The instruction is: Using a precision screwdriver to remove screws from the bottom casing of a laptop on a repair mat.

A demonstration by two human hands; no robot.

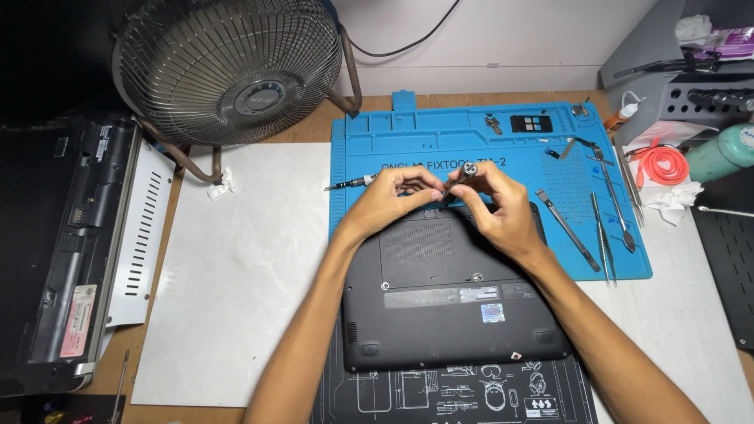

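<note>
A small black laptop (448, 306) lies upside down in front of me, half on a blue work mat (440, 141). Above its far edge my left hand (389, 200) and my right hand (503, 208) meet. My right hand grips a dark screwdriver (463, 177) with a silver cap, held tilted. My left hand's fingertips pinch at the screwdriver's lower end; what they hold there is hidden. A screwdriver bit (349, 184) lies on the mat just left of my left hand.
A metal fan (228, 71) stands at the back left. A black device (71, 243) lies on the left. Several pry tools and tweezers (605, 212) lie on the mat's right side. A grey rack (691, 94), orange cable (664, 165) and green bottle (722, 153) sit far right.
</note>
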